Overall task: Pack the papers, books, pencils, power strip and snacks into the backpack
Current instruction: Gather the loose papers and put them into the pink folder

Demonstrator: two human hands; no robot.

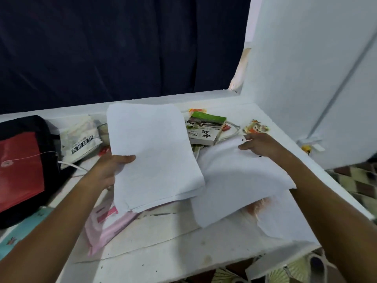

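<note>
— Head view: what has the left hand (111,168) got?

— A stack of papers (155,156), lifted off the table (163,252); the thumb lies curled over the stack's near-left edge, the fingers are hidden beneath.

— And the right hand (258,145)?

— It pinches the far edge of a loose sheet (240,180), which lies partly over more sheets on the table, just right of the stack.

— Where is the backpack (24,160)?

— Left of the left hand — black with a red front, lying on the table. Just beyond that hand sits a white bag (81,139) with print on it.

— Books?

— One book (206,129) lies beyond the right hand's fingertips, to their left, and a snack packet (256,127) just past that hand. A pink packet (106,225) rests under the left forearm, partly beneath the stack.
</note>
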